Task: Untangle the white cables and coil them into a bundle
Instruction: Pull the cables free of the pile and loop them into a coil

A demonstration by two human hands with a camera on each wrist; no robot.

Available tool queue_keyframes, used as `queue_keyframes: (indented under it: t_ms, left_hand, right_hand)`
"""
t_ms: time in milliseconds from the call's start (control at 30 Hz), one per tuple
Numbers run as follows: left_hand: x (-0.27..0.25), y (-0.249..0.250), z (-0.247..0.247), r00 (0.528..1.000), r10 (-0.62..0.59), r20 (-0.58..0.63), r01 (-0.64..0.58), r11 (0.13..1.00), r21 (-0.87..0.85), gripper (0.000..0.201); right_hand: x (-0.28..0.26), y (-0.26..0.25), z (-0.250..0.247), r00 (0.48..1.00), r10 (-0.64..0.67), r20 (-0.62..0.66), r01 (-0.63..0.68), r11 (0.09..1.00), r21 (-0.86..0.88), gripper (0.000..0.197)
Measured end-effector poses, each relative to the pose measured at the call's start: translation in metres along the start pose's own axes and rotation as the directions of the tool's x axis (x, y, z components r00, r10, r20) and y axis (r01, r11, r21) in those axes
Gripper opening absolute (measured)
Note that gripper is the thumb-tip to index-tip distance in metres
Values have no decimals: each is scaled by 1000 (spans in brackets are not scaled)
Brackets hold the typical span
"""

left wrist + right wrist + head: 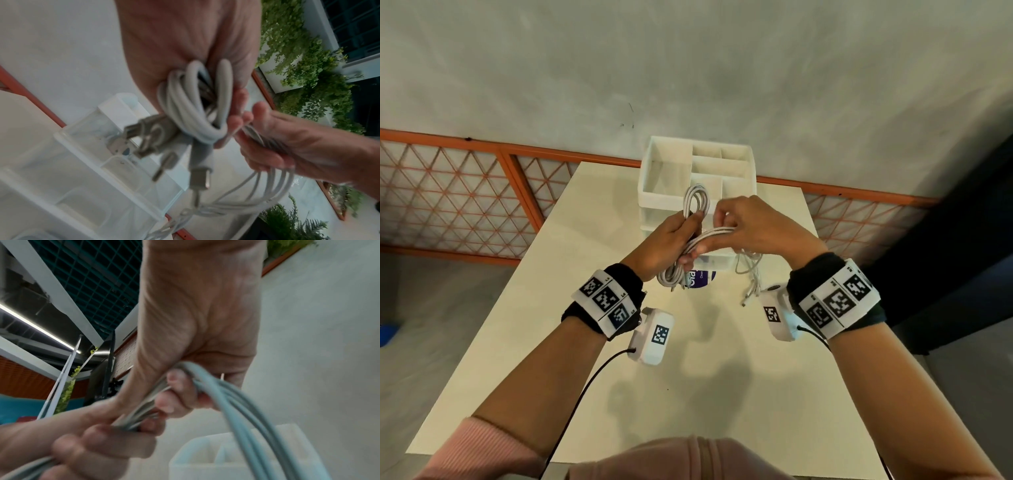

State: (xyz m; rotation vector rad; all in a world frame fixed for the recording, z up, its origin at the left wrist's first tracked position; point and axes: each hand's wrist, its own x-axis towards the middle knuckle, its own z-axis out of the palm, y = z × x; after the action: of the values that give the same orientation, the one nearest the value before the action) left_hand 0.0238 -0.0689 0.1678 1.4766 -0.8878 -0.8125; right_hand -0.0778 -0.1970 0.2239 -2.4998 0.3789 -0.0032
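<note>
Both hands hold the white cables above the table. My left hand (678, 240) grips a coiled bundle (697, 198) whose loops stick out above and below the fist; in the left wrist view the coil (191, 104) sits in the fingers with several plug ends (201, 170) hanging from it. My right hand (736, 226) grips several strands (714, 233) that run across from the coil. In the right wrist view those strands (236, 402) pass through its curled fingers (176, 395). Loose tails with connectors (748, 298) trail down onto the table.
A white divided organizer (645, 171) stands at the table's far edge, right behind the hands. A purple-labelled item (702, 277) lies under them. The cream table (619, 377) is small; an orange lattice railing (510, 161) and a grey wall lie beyond.
</note>
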Motion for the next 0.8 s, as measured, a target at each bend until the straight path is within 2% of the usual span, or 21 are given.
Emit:
queue_keyframes:
  t_ms: [100, 200, 267, 333, 400, 533, 633, 733, 800]
  left_hand:
    - [-3, -1, -5, 999, 0, 45, -1, 1000, 8, 42]
    - [-7, -4, -3, 994, -24, 103, 19, 998, 55, 43]
    - [-9, -5, 0, 991, -60, 123, 44, 990, 132, 52]
    - [-12, -5, 4, 985, -98, 141, 73, 982, 175, 71]
    - [-14, -4, 10, 978, -134, 160, 110, 983, 149, 80]
    - [-19, 1, 18, 963, -184, 198, 165, 980, 109, 77]
    - [-21, 2, 18, 956, -176, 234, 127, 970, 208, 65]
    - [-22, 4, 21, 954, -161, 254, 83, 953, 291, 44]
    - [-22, 2, 23, 958, -154, 243, 77, 951, 299, 53]
  right_hand:
    - [-2, 10, -9, 989, 22, 148, -14, 998, -57, 39]
    - [-4, 9, -14, 985, -15, 170, 9, 999, 39, 38]
    - [-4, 5, -13, 992, -58, 110, 46, 994, 102, 35]
    - [-1, 1, -8, 996, -90, -13, 91, 984, 153, 29]
    - [3, -1, -4, 985, -82, -151, 108, 979, 173, 21]
    - [9, -3, 2, 945, -72, -320, 123, 982, 143, 14]
    - [15, -4, 5, 899, -94, -427, 90, 995, -31, 21]
    - [17, -6, 8, 879, -116, -463, 53, 987, -149, 24]
    - [17, -5, 6, 886, -107, -451, 37, 986, -160, 20]
